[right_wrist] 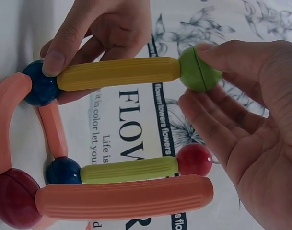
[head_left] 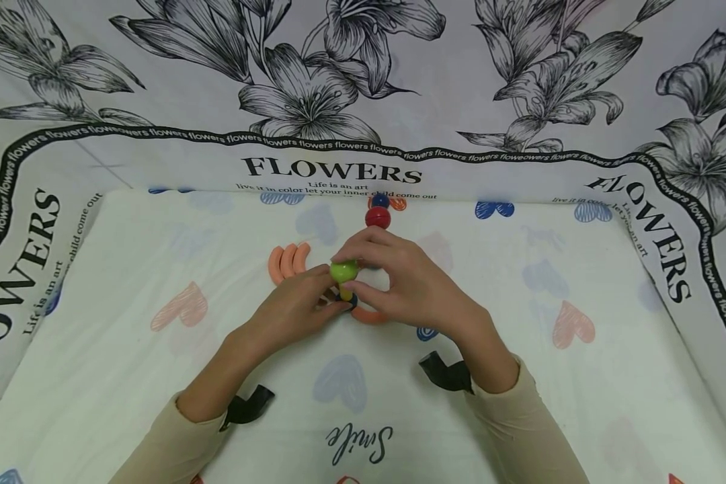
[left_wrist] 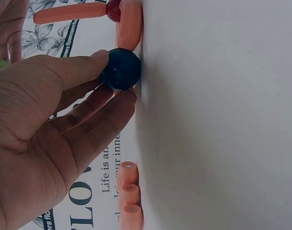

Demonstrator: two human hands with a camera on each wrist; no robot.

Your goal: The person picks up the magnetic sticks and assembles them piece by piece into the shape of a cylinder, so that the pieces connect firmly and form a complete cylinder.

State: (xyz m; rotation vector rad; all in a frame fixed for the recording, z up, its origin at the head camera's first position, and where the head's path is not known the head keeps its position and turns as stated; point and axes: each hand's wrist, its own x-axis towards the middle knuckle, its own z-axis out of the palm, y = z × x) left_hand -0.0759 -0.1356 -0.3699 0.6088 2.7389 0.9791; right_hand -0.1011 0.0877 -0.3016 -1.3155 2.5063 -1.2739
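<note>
Two hands meet near the middle of my head view, the left hand (head_left: 290,306) low and the right hand (head_left: 426,282) above it. On my left wrist feed, the thumb and fingers of the left grip a dark blue ball (left_wrist: 121,69) close to the cloth (head_left: 97,376). On the other wrist feed I see the right thumb and fingertips pinching a green ball (right_wrist: 198,72). Between these two balls runs a yellow rod (right_wrist: 119,73), standing upright, its lower end at the blue one and its upper end at the green one. A curved orange piece (right_wrist: 5,124) links the blue ball to a dark red ball (right_wrist: 14,197), from which an orange rod (right_wrist: 126,197) extends. Near that, I have a second blue ball (right_wrist: 63,171) with a lime rod (right_wrist: 129,171) fixed to it and a bright red ball (right_wrist: 194,159) at the rod's far end. Three orange arcs (head_left: 288,261) lie side by side just beyond the left hand, apart from the joined pieces.
</note>
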